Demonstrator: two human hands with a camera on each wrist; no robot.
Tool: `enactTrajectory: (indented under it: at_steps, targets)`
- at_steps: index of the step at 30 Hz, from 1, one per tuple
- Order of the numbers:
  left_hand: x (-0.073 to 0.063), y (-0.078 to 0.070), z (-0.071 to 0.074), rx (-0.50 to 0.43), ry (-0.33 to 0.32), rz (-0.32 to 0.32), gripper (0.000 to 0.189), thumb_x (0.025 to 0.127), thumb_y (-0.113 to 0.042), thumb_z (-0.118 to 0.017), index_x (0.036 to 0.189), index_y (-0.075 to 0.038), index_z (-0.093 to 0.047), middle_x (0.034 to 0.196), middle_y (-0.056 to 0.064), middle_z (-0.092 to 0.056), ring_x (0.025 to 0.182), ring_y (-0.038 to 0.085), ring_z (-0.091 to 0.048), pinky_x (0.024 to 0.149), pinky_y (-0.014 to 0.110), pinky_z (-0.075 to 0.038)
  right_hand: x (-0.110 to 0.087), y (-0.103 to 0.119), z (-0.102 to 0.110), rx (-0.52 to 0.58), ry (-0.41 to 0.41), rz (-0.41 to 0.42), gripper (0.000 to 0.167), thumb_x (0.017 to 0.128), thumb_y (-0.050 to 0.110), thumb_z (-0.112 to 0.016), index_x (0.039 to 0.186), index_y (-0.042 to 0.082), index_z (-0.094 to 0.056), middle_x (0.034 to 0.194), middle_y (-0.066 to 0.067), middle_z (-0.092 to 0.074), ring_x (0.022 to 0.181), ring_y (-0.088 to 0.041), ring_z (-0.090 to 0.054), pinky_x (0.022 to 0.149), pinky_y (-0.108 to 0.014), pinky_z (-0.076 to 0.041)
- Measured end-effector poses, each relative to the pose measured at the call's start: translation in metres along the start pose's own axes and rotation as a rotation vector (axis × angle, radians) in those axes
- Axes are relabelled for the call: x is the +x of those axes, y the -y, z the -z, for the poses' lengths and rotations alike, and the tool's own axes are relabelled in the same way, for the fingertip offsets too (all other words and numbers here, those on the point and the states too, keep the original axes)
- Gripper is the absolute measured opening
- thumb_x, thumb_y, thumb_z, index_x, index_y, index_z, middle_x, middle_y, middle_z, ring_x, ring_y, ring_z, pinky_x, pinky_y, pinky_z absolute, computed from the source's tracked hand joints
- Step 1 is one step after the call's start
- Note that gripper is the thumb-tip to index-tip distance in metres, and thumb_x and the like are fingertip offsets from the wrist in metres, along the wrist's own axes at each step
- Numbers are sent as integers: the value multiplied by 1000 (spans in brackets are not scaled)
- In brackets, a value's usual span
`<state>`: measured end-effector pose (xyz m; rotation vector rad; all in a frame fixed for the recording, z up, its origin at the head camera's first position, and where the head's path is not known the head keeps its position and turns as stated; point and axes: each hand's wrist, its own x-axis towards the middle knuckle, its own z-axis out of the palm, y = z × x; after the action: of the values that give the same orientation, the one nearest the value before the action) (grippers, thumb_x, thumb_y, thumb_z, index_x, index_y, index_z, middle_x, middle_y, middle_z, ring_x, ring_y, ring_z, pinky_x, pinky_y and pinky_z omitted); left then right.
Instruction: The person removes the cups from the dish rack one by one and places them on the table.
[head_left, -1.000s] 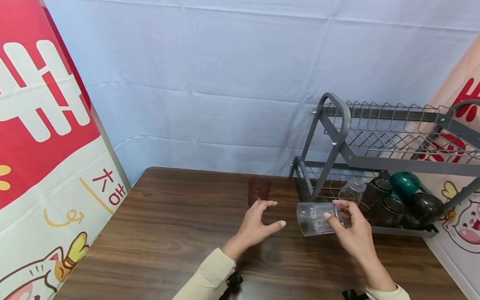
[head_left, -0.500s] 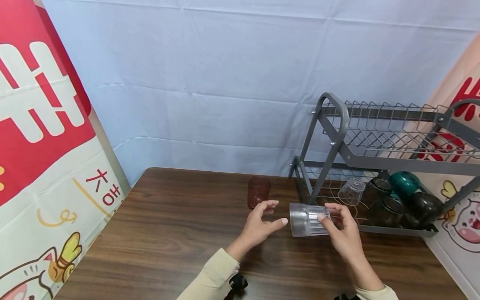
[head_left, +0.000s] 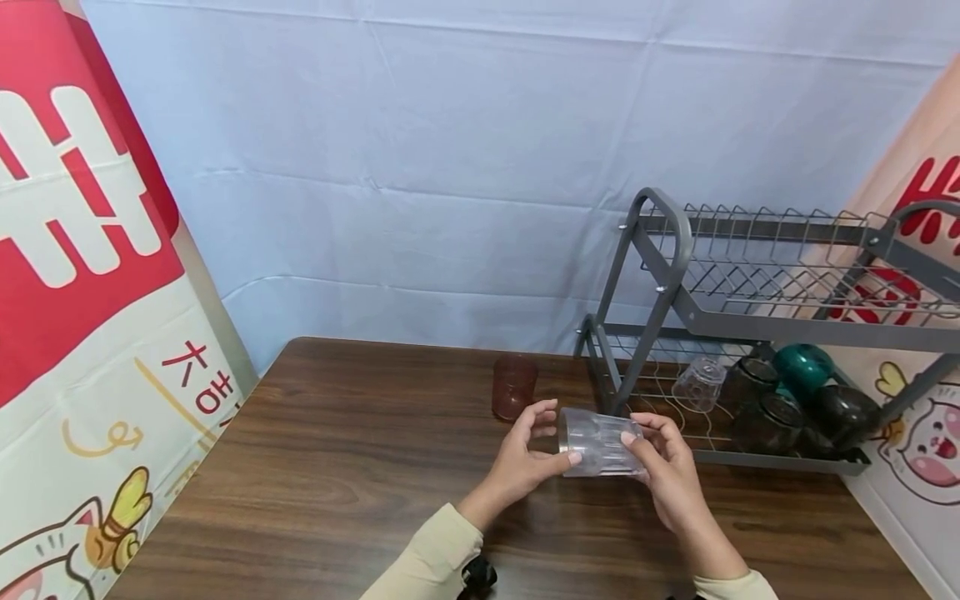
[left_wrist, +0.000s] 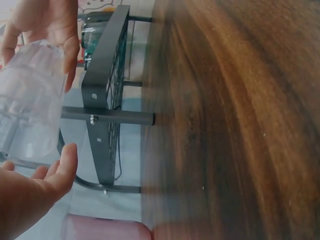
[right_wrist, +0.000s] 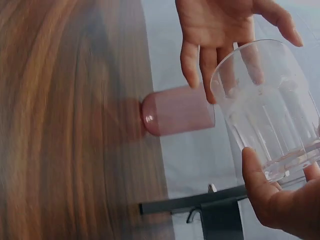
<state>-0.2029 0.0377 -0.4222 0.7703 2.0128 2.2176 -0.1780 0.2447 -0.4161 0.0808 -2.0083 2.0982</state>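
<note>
A clear drinking glass (head_left: pixel 596 442) lies sideways in the air above the table, its mouth toward the left. My right hand (head_left: pixel 670 471) grips it near the base, thumb on the near side. Beside the rim is my left hand (head_left: pixel 522 458), thumb and fingers spread apart; in the right wrist view that hand (right_wrist: pixel 220 27) has fingers behind the rim of the clear glass (right_wrist: pixel 270 110), and contact cannot be told. Behind the left hand a reddish see-through glass (head_left: pixel 514 387) stands on the wooden table (head_left: pixel 360 467).
A grey two-tier dish rack (head_left: pixel 660 287) stands at the right. Its lower tier holds a small clear glass (head_left: pixel 700 385), dark glassware (head_left: pixel 768 421) and a teal vessel (head_left: pixel 802 368). A pale cloth (head_left: pixel 420 167) hangs behind the table.
My right hand has carried the clear glass leftward, away from the rack, to my left hand. The left hand has shifted slightly right and stays spread. The reddish glass stays put.
</note>
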Motion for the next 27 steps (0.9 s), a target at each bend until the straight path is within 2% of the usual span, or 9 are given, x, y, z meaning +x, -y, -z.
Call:
enactTrajectory:
  at_steps: [7, 11, 14, 19, 24, 27]
  targets:
    - [6, 32, -1, -53, 0, -83, 68, 75, -3, -74, 134, -14, -42, 120, 13, -46, 107, 43, -47, 73, 38, -51, -3, 1, -6, 187, 92, -11, 21, 92, 0, -51, 111, 7, -47, 100, -7, -50, 77, -14, -57, 59, -31, -51]
    - [6, 35, 1, -64, -7, -112, 66, 74, -4, -75, 130, -14, -44, 117, 15, -47, 102, 44, -48, 70, 38, -52, -3, 1, -8, 212, 110, -12, 21, 92, -1, -50, 111, 9, -47, 99, -8, -50, 77, -16, -58, 59, -31, -51]
    - [6, 34, 1, -65, -12, -107, 65, 73, -3, -76, 128, -13, -44, 115, 16, -47, 101, 42, -48, 69, 37, -52, -3, 1, -9, 190, 110, -22, 23, 92, -1, -50, 112, 8, -45, 101, -9, -49, 78, -15, -57, 60, -31, -51]
    - [3, 28, 0, -71, 15, -110, 67, 69, 6, -76, 126, -6, -41, 115, 24, -44, 101, 42, -45, 66, 40, -52, -6, 4, -10, 128, 114, -18, 28, 93, -1, -47, 118, 9, -39, 105, -13, -42, 82, -12, -54, 65, -26, -49]
    - [0, 7, 2, -64, 38, -142, 66, 68, 7, -75, 123, 2, -38, 112, 31, -40, 99, 48, -41, 64, 41, -52, -6, 6, -13, 86, 125, 8, 30, 92, -2, -47, 120, 5, -38, 105, -16, -39, 83, -13, -53, 66, -26, -49]
    - [-1, -4, 4, -44, 43, -147, 65, 69, 5, -75, 122, 4, -38, 112, 32, -40, 99, 49, -41, 65, 43, -52, -6, 8, -14, 57, 122, 4, 30, 92, -1, -49, 120, 2, -39, 105, -17, -41, 83, -14, -53, 66, -27, -49]
